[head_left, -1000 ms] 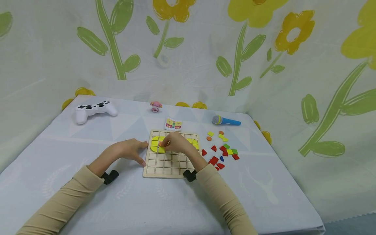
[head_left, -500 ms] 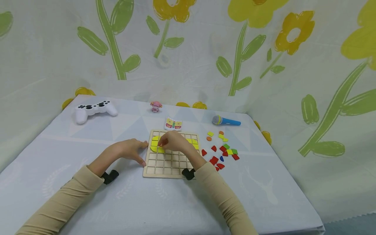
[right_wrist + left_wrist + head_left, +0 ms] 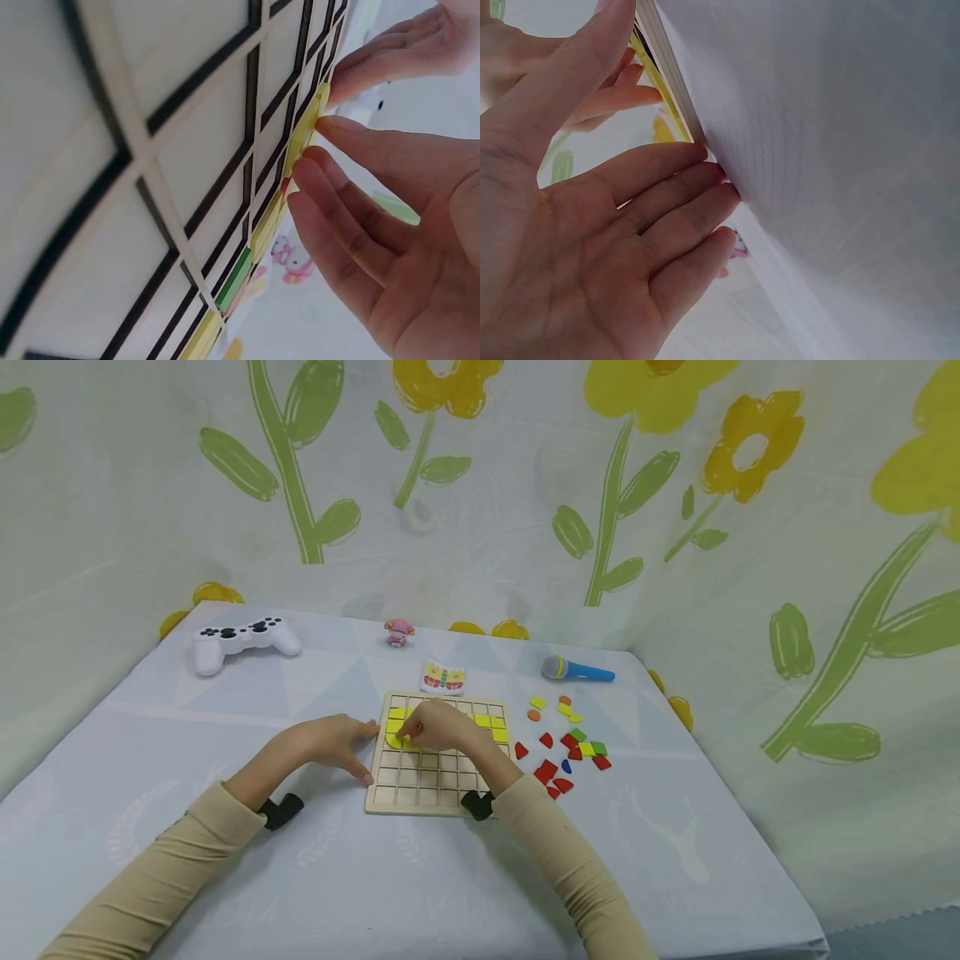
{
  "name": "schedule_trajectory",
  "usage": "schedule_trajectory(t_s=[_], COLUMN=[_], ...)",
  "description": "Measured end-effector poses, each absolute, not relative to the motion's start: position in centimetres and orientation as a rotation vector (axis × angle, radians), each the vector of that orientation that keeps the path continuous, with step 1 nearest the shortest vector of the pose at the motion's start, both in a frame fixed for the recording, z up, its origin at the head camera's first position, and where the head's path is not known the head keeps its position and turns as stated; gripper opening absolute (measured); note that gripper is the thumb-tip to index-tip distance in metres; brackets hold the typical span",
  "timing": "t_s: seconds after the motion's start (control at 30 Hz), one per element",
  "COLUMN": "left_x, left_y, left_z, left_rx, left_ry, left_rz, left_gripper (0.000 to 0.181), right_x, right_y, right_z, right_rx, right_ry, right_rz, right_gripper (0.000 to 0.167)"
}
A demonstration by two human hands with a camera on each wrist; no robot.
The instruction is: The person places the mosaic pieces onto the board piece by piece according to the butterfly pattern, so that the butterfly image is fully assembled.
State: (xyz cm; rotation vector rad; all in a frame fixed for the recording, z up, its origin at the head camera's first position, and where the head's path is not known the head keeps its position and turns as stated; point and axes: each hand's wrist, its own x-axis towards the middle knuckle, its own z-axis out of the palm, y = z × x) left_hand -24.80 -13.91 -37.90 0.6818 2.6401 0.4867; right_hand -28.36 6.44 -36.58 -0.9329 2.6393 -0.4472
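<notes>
A square wooden grid board (image 3: 427, 783) lies on the table, with several yellow pieces in its far rows. My left hand (image 3: 333, 745) rests its fingertips against the board's left edge; in the left wrist view the fingers (image 3: 679, 214) are nearly straight. Over the board's upper left, my right hand (image 3: 441, 725) touches the yellow pieces (image 3: 393, 741) with its fingertips. Seen from the right wrist, thumb and fingers meet the face of a yellow piece (image 3: 304, 135) seated in the grid. A green piece (image 3: 236, 277) lies in the grid too. The right hand hides part of the far rows.
Loose red pieces (image 3: 546, 770), yellow, green, orange and blue ones lie right of the board. Behind it sits a butterfly pattern card (image 3: 443, 677). Farther back are a white game controller (image 3: 243, 642), a pink figurine (image 3: 398, 632) and a blue microphone (image 3: 577, 668).
My right hand has shifted slightly left over the yellow pieces. The orange piece seen by its fingers a second ago is now hidden in the head view. My left hand stays at the edge.
</notes>
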Motion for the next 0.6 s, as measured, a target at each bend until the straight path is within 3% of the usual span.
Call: schedule_trajectory(t_s=[0.6], left_x=[-24.9], left_y=[-13.6], left_z=[-38.1], left_rx=[0.648], left_ry=[2.647], left_rz=[0.464], left_gripper=[0.096], right_x=[-28.5], right_y=[13.8], right_z=[-35.5], right_rx=[-0.952], right_ry=[2.744], right_rz=[-0.652], right_gripper=[0.022])
